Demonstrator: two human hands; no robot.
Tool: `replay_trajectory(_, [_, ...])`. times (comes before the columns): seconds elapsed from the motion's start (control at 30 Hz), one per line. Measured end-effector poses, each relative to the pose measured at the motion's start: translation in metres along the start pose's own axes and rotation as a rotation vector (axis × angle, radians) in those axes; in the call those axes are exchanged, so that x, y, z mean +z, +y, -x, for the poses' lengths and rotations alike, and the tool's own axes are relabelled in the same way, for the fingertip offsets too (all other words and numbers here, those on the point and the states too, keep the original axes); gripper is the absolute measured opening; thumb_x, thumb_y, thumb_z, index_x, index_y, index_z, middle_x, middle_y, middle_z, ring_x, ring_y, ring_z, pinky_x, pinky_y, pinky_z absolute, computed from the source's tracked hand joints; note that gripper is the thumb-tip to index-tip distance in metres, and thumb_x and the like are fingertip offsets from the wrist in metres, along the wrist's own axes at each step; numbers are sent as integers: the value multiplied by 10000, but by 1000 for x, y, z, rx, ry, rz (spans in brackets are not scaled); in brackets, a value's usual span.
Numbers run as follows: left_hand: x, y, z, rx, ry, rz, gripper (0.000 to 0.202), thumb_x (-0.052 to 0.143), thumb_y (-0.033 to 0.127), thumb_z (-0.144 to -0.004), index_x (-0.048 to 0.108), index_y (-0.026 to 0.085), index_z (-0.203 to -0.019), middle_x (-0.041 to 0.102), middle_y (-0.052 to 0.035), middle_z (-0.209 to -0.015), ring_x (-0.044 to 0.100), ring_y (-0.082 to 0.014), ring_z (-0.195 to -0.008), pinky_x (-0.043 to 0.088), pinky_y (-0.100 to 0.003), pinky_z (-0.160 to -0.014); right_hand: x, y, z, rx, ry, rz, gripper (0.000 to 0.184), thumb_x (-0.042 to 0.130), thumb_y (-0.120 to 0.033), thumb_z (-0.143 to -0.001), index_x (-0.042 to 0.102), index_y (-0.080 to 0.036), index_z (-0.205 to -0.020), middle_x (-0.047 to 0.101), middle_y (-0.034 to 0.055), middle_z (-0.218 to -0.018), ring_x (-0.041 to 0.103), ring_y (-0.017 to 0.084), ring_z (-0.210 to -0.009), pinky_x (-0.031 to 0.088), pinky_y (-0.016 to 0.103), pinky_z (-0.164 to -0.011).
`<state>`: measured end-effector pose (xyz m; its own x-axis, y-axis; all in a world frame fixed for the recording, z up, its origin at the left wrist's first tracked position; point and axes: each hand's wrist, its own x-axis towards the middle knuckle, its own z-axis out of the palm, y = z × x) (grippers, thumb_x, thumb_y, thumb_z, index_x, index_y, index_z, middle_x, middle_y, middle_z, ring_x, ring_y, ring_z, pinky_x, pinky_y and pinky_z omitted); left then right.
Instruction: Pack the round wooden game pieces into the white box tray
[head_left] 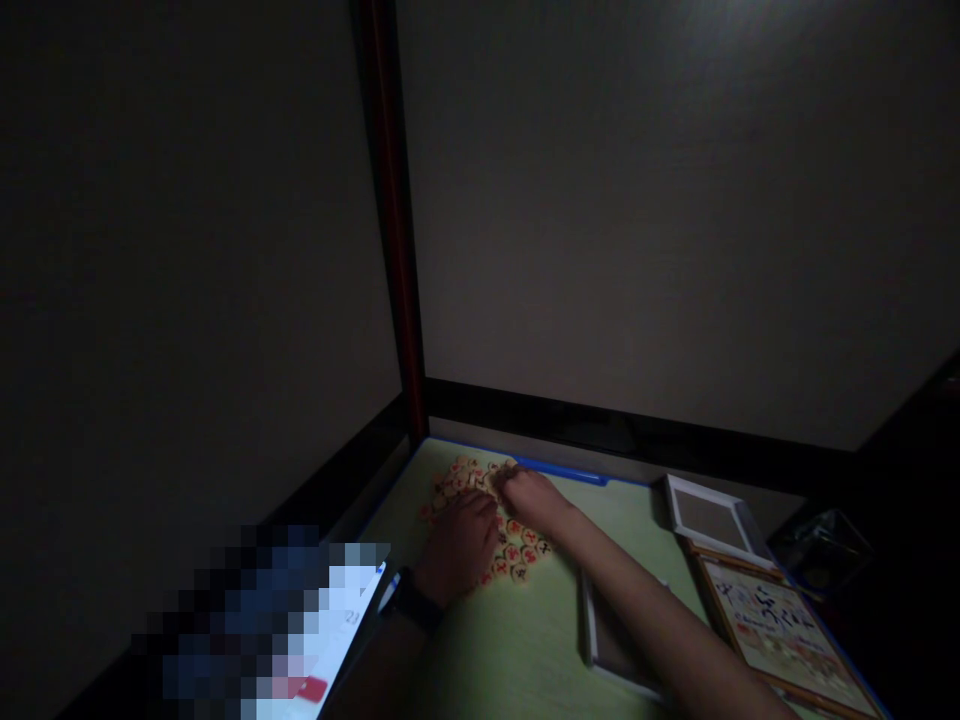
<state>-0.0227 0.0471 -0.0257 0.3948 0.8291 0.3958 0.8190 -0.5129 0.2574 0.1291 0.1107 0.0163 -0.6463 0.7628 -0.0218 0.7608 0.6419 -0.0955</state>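
Note:
A loose pile of round Chinese chess pieces (513, 553), pale with red or dark characters, is spread on the light green tabletop (525, 660). My left hand (461, 540) lies over the left side of the pile, palm down, its fingers stretched across the pieces; a dark band circles that wrist. At the pile's far edge, my right hand (532, 497) has its fingers curled down among the pieces. Whatever sits under those fingertips is hidden.
Beneath my right forearm is a shallow white-edged tray (591, 630), partly covered. To the right lie another white-rimmed box part (673, 510) and a printed box cover (780, 620). A blue strip (566, 472) runs along the back edge by the wall. A lit screen (337, 640) glows at lower left.

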Motion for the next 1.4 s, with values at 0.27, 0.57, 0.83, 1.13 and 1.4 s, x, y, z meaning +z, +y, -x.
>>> replay_trajectory(0.27, [0,-3,1,-25,-18,10,283,462,155,-912,688,166,-1083,698,-96,-1149,600,-227,-1117,453,-410,-1058,-4,12,-2,-11,-41,-173,300,528,32,-767,723,-144,-912,752,84,-932,683,182,-892,448,210,-735])
replay_trajectory(0.57, [-5,3,1,-14,-12,46,342,442,168,-930,650,182,-1200,671,-83,-1246,587,-217,-1170,441,-387,-1078,1,29,-11,-7,-38,-309,338,549,20,-711,793,-170,-846,779,28,-825,715,170,-828,477,210,-718])
replay_trajectory(0.83, [-1,3,3,27,-25,42,359,432,188,-949,637,182,-1243,651,-73,-1308,570,-200,-1232,419,-372,-1115,-7,42,-13,-26,-32,-277,376,514,24,-648,801,-188,-767,762,1,-754,690,157,-768,437,199,-683])
replay_trajectory(1.13, [11,7,8,96,-20,26,391,431,206,-960,591,197,-1316,633,-44,-1348,557,-205,-1261,407,-404,-1130,-2,54,-12,0,-9,-171,259,519,-3,-690,737,-140,-656,663,3,-617,554,113,-606,326,210,-590])
replay_trajectory(1.4, [-2,5,0,22,84,-3,285,429,163,-940,677,183,-1080,692,-78,-1176,606,-199,-1132,469,-379,-1046,0,37,-13,12,46,-92,327,540,-75,-764,781,-216,-935,762,68,-927,677,195,-840,426,240,-709])
